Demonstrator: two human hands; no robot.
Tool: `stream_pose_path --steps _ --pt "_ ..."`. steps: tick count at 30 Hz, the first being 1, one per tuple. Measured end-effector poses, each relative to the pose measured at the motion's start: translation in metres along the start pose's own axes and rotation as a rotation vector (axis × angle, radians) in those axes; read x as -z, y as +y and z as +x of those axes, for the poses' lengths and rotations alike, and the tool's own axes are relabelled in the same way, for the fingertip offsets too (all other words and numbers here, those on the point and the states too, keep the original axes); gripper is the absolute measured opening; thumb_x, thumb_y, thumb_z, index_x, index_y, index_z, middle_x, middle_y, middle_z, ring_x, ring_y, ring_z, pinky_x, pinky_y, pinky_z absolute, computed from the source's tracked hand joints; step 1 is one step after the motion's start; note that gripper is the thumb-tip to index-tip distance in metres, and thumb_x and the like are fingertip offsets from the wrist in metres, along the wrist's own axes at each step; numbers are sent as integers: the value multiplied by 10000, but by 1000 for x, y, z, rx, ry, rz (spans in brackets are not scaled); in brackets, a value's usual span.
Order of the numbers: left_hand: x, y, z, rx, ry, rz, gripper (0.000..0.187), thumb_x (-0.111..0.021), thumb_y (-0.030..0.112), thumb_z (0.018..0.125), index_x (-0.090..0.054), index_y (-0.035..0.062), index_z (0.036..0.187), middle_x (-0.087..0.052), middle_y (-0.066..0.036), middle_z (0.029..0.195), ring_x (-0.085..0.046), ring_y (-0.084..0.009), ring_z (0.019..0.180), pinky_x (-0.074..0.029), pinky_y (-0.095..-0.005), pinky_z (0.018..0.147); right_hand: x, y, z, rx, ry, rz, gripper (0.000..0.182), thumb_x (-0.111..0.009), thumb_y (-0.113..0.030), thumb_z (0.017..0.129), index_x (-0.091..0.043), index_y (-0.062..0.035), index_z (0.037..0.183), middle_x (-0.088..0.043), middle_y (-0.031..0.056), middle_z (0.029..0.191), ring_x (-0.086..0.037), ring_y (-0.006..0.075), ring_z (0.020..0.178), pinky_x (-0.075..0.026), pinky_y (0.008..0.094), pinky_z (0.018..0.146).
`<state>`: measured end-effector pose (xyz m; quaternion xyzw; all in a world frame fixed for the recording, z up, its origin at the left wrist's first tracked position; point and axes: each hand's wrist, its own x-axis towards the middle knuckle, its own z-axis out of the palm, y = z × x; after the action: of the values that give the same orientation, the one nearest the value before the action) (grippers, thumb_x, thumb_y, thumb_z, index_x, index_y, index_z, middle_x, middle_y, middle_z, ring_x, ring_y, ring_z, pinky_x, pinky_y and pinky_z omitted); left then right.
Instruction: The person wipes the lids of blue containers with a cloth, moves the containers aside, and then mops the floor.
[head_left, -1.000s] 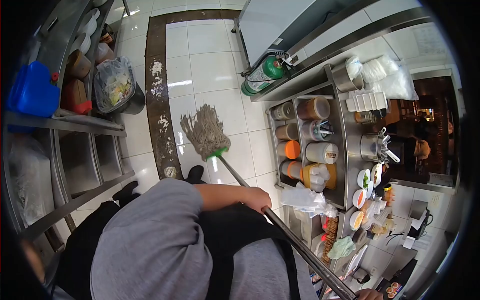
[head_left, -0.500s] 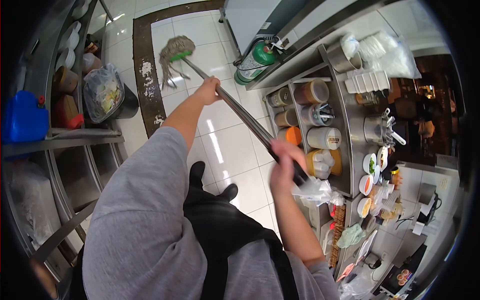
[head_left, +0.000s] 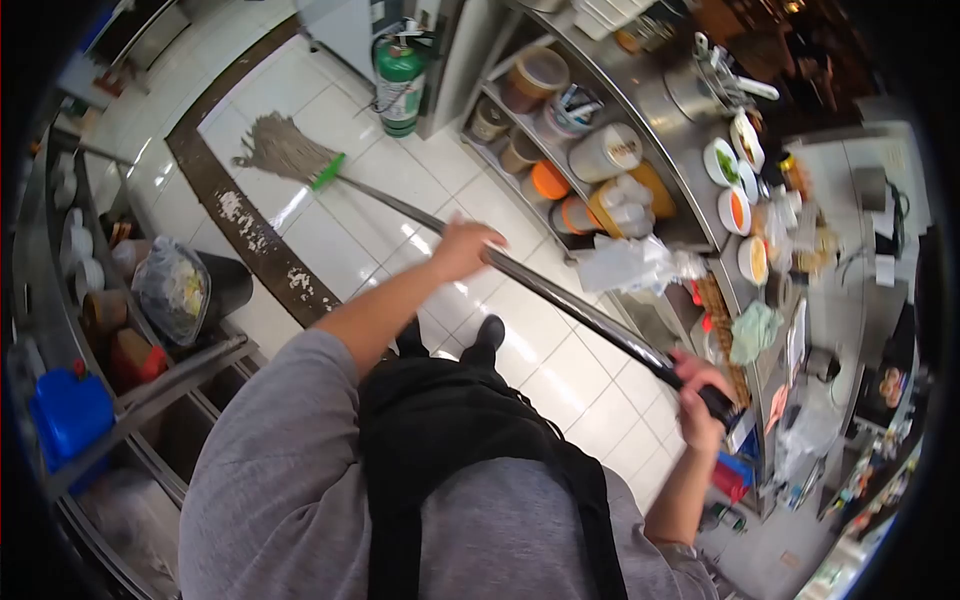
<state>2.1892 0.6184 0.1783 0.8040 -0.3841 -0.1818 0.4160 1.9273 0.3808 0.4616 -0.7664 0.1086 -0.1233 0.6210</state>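
Observation:
A mop handle (head_left: 580,305) runs diagonally from upper left to lower right in the head view. My left hand (head_left: 468,250) is wrapped round its middle, and my right hand (head_left: 702,400) grips the black end at the right. At the far end, a green clamp (head_left: 327,172) holds the grey mop head (head_left: 280,148), whose strands lie spread on the white tiled floor (head_left: 400,165) beside a brown, worn strip (head_left: 235,205).
A bin with a clear liner (head_left: 185,290) and a blue container (head_left: 72,410) are at the left. A green extinguisher (head_left: 399,85) stands at the top. Shelves (head_left: 640,90) with jars line the right; a plastic bag (head_left: 625,265) hangs near the handle.
The mop head has moved left and down, its strands now fanned out. My right hand has moved right and down, my left hand right and down. The view has turned.

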Motion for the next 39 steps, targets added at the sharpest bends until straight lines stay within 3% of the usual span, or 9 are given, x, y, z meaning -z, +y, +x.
stream_pose_path --steps 5,8,10,13,15,24,25,29,39 --pt "-101 154 -17 -474 -351 -525 366 -738 220 778 -565 154 1093 -616 -17 976 -605 -200 954 -303 -490 1028 85 -138 -130 112 245 -304 258 -732 -266 706 -557 -80 670 -595 107 679 -582 256 730 -479 471 865" --pt "-178 197 -18 -545 -788 -705 223 -703 232 838 -556 106 947 -602 -17 851 -613 -204 850 -103 -561 1144 79 -206 -180 330 179 -357 284 -757 -237 735 -534 -114 611 -549 19 562 -535 178 606 -464 403 756" --pt "-205 207 -18 -656 -917 -438 195 -689 214 835 -547 81 844 -621 -64 839 -632 -251 807 -401 -459 964 50 -231 -182 410 190 -336 307 -792 -219 726 -524 -141 599 -520 -37 529 -486 124 561 -437 332 684" --pt "-244 232 -40 -685 -1034 -279 204 -660 253 813 -577 67 805 -637 -124 813 -634 -313 786 -496 -415 655 30 -258 -148 279 -631 -52 244 -775 -180 800 -585 -76 687 -599 59 625 -567 200 555 -471 362 566" --pt "-242 244 -42 -720 -1053 -288 198 -636 278 792 -606 82 790 -634 -123 776 -633 -315 777 -492 -430 664 34 -255 -161 326 -590 12 254 -784 -200 797 -614 -45 689 -594 90 617 -555 225 541 -475 373 581" --pt "-206 150 31 -414 -480 -9 90 -632 198 718 -638 113 745 -646 -124 797 -634 -348 802 -500 -457 704 70 -123 -188 496 -55 139 356 -810 -174 750 -515 -155 552 -517 -64 492 -444 82 468 -356 290 584" --pt "-193 131 46 -382 -406 -38 67 -634 151 719 -629 94 754 -640 -140 809 -624 -356 815 -490 -453 711 79 -86 -193 594 -27 254 262 -751 -145 749 -586 -79 556 -553 40 522 -548 201 529 -404 369 626" --pt "-165 20 85 -190 -45 87 86 -634 38 697 -567 63 744 -592 -159 816 -575 -369 856 -469 -421 779 29 -21 -125 396 115 200 234 -810 -102 654 -584 -71 599 -580 41 579 -584 219 625 -429 427 801" --pt "-183 131 33 -144 -317 175 96 -659 113 738 -567 89 754 -604 -117 843 -569 -334 938 -414 -453 918 136 -59 -160 363 -71 227 177 -705 -75 632 -551 -52 549 -540 65 501 -558 237 510 -445 419 664"
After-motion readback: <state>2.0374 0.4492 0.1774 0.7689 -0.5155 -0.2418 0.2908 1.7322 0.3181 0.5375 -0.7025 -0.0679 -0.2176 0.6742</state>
